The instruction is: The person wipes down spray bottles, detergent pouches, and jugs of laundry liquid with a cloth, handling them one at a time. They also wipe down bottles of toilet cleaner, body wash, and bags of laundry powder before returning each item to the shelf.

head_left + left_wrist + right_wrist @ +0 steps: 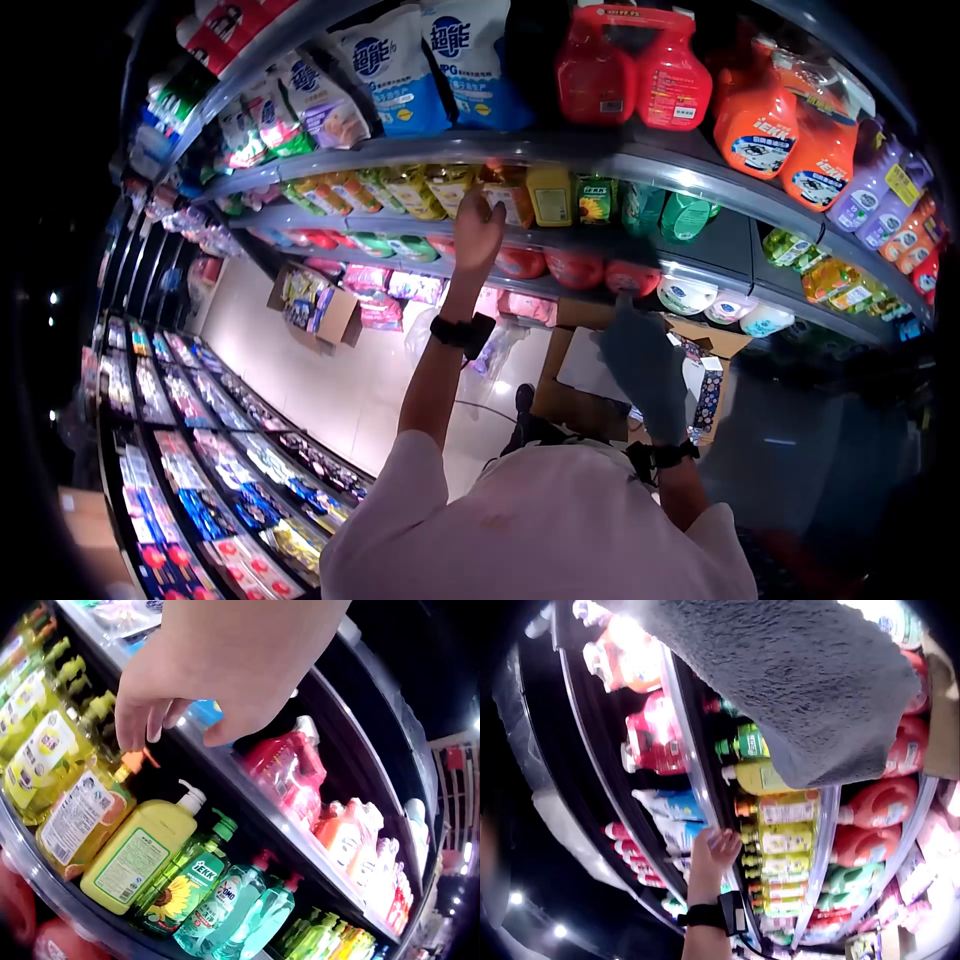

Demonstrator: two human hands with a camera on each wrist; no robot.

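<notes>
Your left hand (217, 667) reaches in at the bottle row, fingers apart from the thumb, bent down and wrapped round nothing; they hang by the orange pump (139, 760), and whether a tip touches it you can't tell from here. That downward bend probably suits the narrow gap under the upper shelf (400, 155). The orange-pump bottle (82, 821) stands upright on the shelf (340, 222), between the yellow bottles (41, 754) and the pale yellow bottle (135, 855). Pumps up, bodies close together: likely to save width and keep each one easy to take by the neck. Most labels face out, presumably for reading; the pale yellow one shows small print and a barcode, so it may be back to front. The grey cloth (802, 690) is at your right hand, in front of the shelves, hanging in a loose drape. It covers the hand, so you can't tell if those fingers grip it or lie flat. Held out there, it seems kept off the bottles and free of your left arm. The sunflower bottle (187, 889) sits next along, then the teal bottles (225, 911), like kept with like. Open carton (547, 395) below, within reach, probably for convenience.
</notes>
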